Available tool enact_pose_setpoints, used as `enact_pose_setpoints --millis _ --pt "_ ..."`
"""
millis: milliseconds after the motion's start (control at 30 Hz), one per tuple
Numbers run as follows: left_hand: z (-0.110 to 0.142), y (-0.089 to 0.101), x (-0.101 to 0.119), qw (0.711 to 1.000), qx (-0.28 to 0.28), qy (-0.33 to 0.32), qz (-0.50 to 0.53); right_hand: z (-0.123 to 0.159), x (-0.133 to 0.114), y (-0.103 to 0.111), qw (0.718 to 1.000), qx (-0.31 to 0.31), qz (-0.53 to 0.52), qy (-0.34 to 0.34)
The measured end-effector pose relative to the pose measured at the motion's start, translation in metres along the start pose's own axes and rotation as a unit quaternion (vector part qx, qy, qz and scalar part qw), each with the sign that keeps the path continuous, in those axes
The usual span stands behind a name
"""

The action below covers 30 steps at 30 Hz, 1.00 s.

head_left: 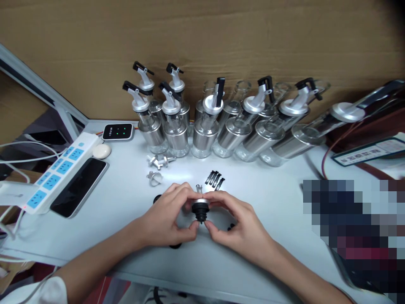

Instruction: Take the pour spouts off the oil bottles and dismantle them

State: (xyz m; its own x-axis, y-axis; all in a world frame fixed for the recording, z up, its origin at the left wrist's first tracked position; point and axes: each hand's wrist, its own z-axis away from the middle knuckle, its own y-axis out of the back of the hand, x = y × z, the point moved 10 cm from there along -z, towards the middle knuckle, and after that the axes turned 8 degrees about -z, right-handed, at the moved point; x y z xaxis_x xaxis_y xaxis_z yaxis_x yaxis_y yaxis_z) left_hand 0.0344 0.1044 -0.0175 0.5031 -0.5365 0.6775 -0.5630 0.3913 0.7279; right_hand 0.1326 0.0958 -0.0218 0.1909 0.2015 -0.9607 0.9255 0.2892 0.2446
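So we've got the pourer stopper (201, 208) mid-desk (126, 185), its black ribbed end aimed at 6 o'clock, with the fingers of our left hand (172, 215) and right hand (242, 217) both pinching it. Little black levers (215, 180) lie near it at 1 o'clock, and our bottles (205, 134) line up around 12.

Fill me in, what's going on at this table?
The left hand and right hand hold a black ribbed stopper between their fingers, over the table. Small black clips and loose metal spouts lie beyond. Behind stand the bottles, several topped with spouts, some at the back open.
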Motion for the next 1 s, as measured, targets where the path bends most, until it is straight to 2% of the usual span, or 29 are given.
enact_pose_setpoints --millis 167,433,633,1000 --pt "0.000 0.001 0.005 0.999 0.013 -0.026 -0.024 0.002 -0.003 -0.003 0.999 -0.018 0.020 0.031" --pt "-0.001 0.003 0.009 0.999 0.015 -0.026 -0.044 0.002 0.000 -0.007 0.998 -0.049 0.028 0.000" --pt "-0.002 0.006 0.014 0.997 0.031 -0.056 -0.045 0.002 -0.001 -0.006 0.997 -0.054 0.045 -0.011" --pt "0.001 0.003 0.020 0.993 0.043 -0.091 -0.058 0.004 0.001 -0.010 0.995 -0.053 0.090 0.004"
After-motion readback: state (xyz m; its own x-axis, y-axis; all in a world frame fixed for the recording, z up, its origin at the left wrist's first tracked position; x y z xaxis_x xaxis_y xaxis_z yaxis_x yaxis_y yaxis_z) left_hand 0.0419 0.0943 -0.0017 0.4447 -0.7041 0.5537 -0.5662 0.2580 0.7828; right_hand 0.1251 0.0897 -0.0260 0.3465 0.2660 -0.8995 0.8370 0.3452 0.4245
